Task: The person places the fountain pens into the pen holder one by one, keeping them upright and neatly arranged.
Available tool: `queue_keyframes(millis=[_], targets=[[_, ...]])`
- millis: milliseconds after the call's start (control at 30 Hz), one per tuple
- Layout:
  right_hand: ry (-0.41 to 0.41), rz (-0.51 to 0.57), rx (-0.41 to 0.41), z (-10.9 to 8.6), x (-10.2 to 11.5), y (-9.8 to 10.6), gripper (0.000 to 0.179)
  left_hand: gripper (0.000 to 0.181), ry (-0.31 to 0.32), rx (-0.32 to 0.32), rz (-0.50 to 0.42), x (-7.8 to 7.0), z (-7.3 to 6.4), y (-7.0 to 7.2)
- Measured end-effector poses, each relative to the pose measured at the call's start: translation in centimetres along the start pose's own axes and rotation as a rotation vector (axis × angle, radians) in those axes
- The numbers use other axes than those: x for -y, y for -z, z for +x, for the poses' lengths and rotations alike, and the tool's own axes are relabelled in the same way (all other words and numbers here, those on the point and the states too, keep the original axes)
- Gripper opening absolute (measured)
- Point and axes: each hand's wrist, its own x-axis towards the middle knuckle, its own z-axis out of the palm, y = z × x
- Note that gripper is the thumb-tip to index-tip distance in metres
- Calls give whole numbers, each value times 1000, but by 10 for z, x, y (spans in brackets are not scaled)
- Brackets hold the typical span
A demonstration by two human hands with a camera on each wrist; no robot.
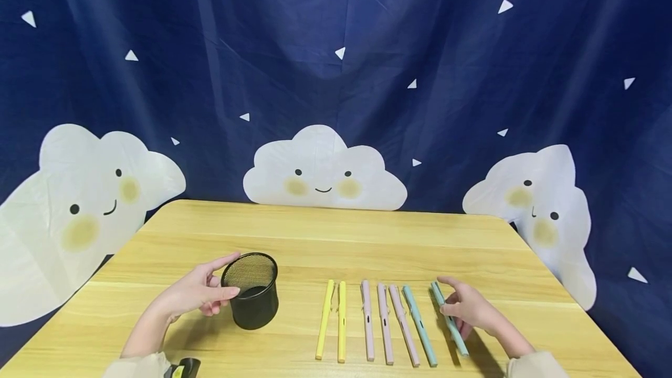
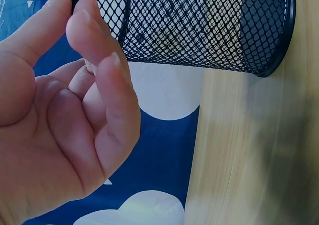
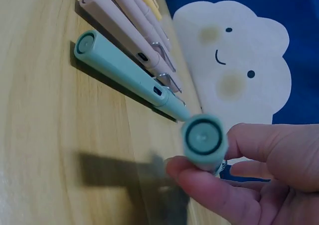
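Note:
My left hand [image 1: 202,287] holds the rim of a black mesh pen holder [image 1: 254,308], thumb and index finger spread along it and the other fingers curled below. The holder stands upright on the table, and its mesh wall [image 2: 184,26] fills the top of the left wrist view. On the right, my right hand [image 1: 469,311] pinches a teal pen [image 1: 455,334] between thumb and fingers. In the right wrist view that pen's round end [image 3: 203,138] faces the camera, over a shadow on the wood. A second teal pen [image 1: 420,325] lies just left of it.
Left of the teal pens, three lilac pens [image 1: 385,322] and two yellow pens [image 1: 342,322] lie in a row on the wooden table [image 1: 315,232]. A dark blue curtain [image 1: 336,92] with clouds hangs behind the table. Something small and black [image 1: 189,366] shows by the left sleeve.

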Motion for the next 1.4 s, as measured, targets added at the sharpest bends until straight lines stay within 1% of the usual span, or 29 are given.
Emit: queue_keyframes(millis=[133, 300, 467, 600, 800, 1033, 1167, 1267, 1400], targets=[[17, 41, 8, 0, 1, -1, 64, 78, 2, 4, -9, -1, 0, 0], [41, 89, 38, 1, 3, 0, 60, 79, 5, 3, -12, -3, 0, 0], [65, 117, 53, 2, 3, 1, 56, 78, 7, -2, -5, -2, -1, 2], [80, 140, 41, 2, 4, 0, 56, 77, 15, -3, 1, -1, -2, 3], [115, 229, 26, 1, 6, -2, 56, 79, 7, 5, -8, 0, -2, 4], [168, 300, -21, 2, 11, -4, 53, 80, -6, 9, -11, -1, 0, 2], [192, 313, -49, 3, 15, -6, 50, 81, -12, 11, -7, -1, 0, 2], [204, 337, -75, 4, 18, -8, 43, 81, -10, 11, -5, -1, 0, 2], [252, 375, -81, 6, 20, -10, 40, 81, -1, 9, -7, -2, 1, 1]])
